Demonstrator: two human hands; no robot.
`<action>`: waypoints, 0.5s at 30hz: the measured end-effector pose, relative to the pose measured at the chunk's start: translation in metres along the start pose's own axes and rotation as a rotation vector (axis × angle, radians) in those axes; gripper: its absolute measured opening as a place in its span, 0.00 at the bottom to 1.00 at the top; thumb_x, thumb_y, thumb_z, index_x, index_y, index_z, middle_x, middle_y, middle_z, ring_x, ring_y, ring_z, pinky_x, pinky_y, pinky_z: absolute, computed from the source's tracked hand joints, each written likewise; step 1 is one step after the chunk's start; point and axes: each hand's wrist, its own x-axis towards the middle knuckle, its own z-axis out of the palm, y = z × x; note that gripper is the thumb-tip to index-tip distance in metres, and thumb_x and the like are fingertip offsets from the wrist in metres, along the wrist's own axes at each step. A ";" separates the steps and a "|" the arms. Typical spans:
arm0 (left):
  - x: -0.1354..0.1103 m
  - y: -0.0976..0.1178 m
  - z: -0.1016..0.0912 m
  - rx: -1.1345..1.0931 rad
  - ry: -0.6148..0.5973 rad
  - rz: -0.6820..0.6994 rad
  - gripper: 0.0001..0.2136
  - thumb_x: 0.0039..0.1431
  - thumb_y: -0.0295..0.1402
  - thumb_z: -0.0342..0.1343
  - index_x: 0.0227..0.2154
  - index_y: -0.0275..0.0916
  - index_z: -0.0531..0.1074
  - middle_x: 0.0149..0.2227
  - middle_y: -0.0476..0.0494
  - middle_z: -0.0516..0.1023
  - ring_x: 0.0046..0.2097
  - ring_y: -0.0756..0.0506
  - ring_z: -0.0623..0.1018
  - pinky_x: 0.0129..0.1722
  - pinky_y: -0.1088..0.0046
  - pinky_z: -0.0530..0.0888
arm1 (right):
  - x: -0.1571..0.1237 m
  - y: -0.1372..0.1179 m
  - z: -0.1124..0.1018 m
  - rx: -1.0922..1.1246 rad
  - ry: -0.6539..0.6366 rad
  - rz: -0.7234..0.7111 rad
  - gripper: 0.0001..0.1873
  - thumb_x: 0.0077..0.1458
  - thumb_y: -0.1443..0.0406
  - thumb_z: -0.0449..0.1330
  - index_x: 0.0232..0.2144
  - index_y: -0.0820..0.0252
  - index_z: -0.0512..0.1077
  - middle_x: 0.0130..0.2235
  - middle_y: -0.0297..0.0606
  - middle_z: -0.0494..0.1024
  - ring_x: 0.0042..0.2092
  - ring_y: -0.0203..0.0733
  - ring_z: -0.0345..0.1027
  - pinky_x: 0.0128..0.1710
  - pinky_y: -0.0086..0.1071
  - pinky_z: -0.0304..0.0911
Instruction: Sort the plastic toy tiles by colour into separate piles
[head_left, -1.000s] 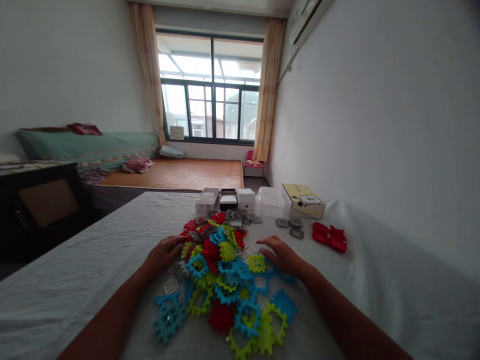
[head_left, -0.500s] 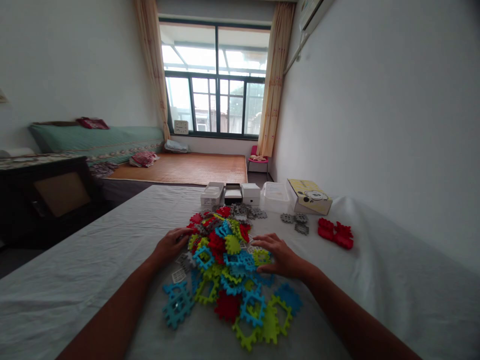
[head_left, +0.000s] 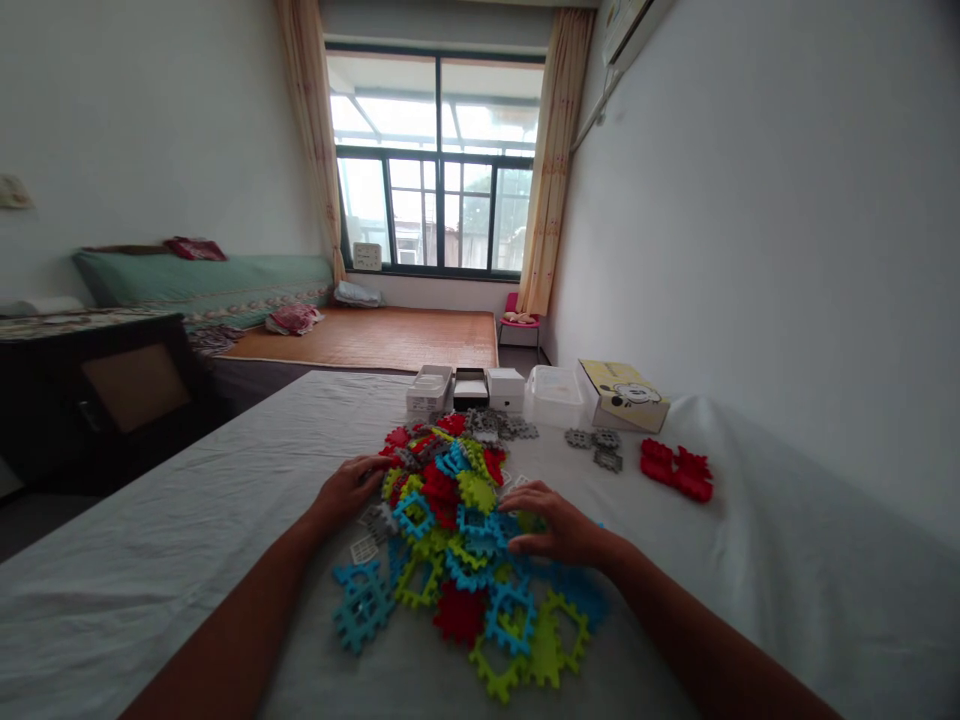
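A heap of toothed plastic tiles in blue, green, red and grey lies on the white-covered table. My left hand rests palm down on the heap's left edge, fingers stretched over red and grey pieces. My right hand lies flat on the heap's right side, fingers spread over blue and green tiles. Neither hand grips a piece.
Two joined red tiles and a few grey tiles lie apart at the right. Small white boxes, a clear tub and a yellow box line the far edge. A wall runs close on the right.
My right hand has slid left and nearer over the blue tiles. My left hand has stayed at the heap's left edge. The view has tilted down slightly.
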 end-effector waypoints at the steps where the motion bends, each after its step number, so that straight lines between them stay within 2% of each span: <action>1: 0.000 0.000 0.000 -0.001 -0.001 0.000 0.19 0.56 0.43 0.48 0.44 0.42 0.76 0.46 0.43 0.78 0.49 0.41 0.74 0.50 0.67 0.68 | 0.000 0.001 0.000 0.011 0.030 0.026 0.23 0.51 0.51 0.61 0.47 0.53 0.72 0.46 0.40 0.76 0.50 0.44 0.65 0.52 0.39 0.61; 3: 0.000 -0.001 0.002 -0.004 0.001 0.001 0.18 0.56 0.42 0.48 0.44 0.42 0.76 0.46 0.44 0.78 0.49 0.42 0.74 0.51 0.67 0.67 | -0.001 0.005 0.002 0.019 0.117 0.115 0.18 0.56 0.53 0.56 0.44 0.54 0.73 0.43 0.40 0.77 0.47 0.44 0.68 0.49 0.39 0.63; 6: -0.001 -0.003 0.004 -0.001 0.014 -0.019 0.18 0.55 0.41 0.48 0.44 0.42 0.76 0.46 0.44 0.78 0.50 0.42 0.73 0.51 0.67 0.67 | -0.001 0.011 0.008 0.024 0.226 0.254 0.17 0.58 0.54 0.53 0.41 0.56 0.74 0.41 0.41 0.78 0.42 0.43 0.71 0.42 0.37 0.67; 8: -0.001 -0.003 0.005 -0.003 0.021 -0.028 0.18 0.55 0.41 0.48 0.44 0.42 0.76 0.46 0.43 0.78 0.50 0.42 0.73 0.51 0.67 0.67 | 0.001 0.011 0.010 -0.001 0.221 0.276 0.16 0.57 0.54 0.53 0.40 0.56 0.74 0.39 0.40 0.78 0.39 0.43 0.72 0.39 0.36 0.67; 11: -0.002 -0.002 0.005 -0.012 0.022 -0.017 0.18 0.56 0.39 0.47 0.44 0.41 0.76 0.46 0.43 0.77 0.50 0.42 0.73 0.51 0.66 0.67 | 0.012 0.006 0.006 -0.098 0.152 0.230 0.14 0.57 0.57 0.54 0.38 0.56 0.74 0.35 0.38 0.79 0.37 0.41 0.72 0.39 0.36 0.67; 15: -0.002 -0.001 0.005 -0.033 0.031 -0.019 0.17 0.56 0.38 0.48 0.43 0.42 0.76 0.46 0.44 0.78 0.49 0.42 0.73 0.51 0.67 0.68 | 0.045 0.002 -0.009 -0.181 0.124 0.213 0.13 0.56 0.58 0.54 0.37 0.55 0.75 0.34 0.36 0.79 0.33 0.39 0.72 0.36 0.33 0.66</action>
